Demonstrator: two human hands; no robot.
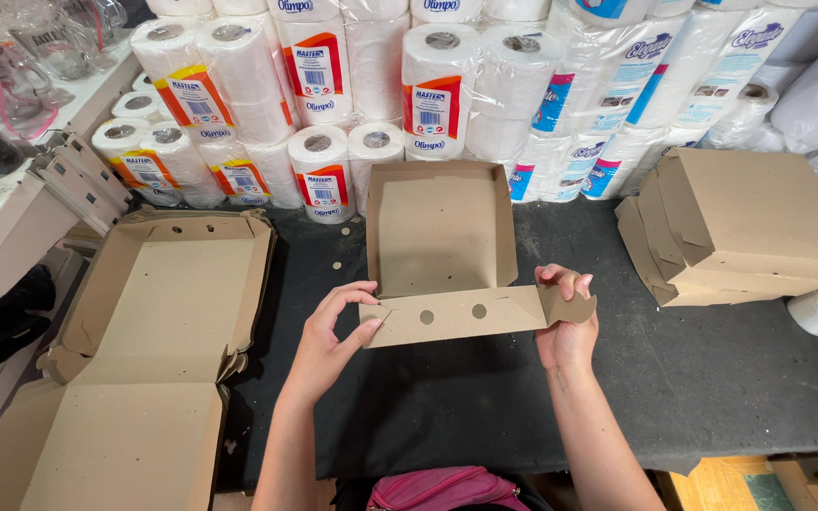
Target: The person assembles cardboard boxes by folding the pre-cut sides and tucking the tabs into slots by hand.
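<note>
A brown cardboard box lies half folded on the dark table, its back and side walls raised. My left hand pinches the left end of the box's front flap, which has two round holes. My right hand grips the right end of that flap and its small corner tab. Both hands hold the flap tilted up towards me.
A stack of unfolded flat boxes lies at the left. Several folded boxes are piled at the right. Wrapped paper rolls line the back. A pink bag sits at my waist.
</note>
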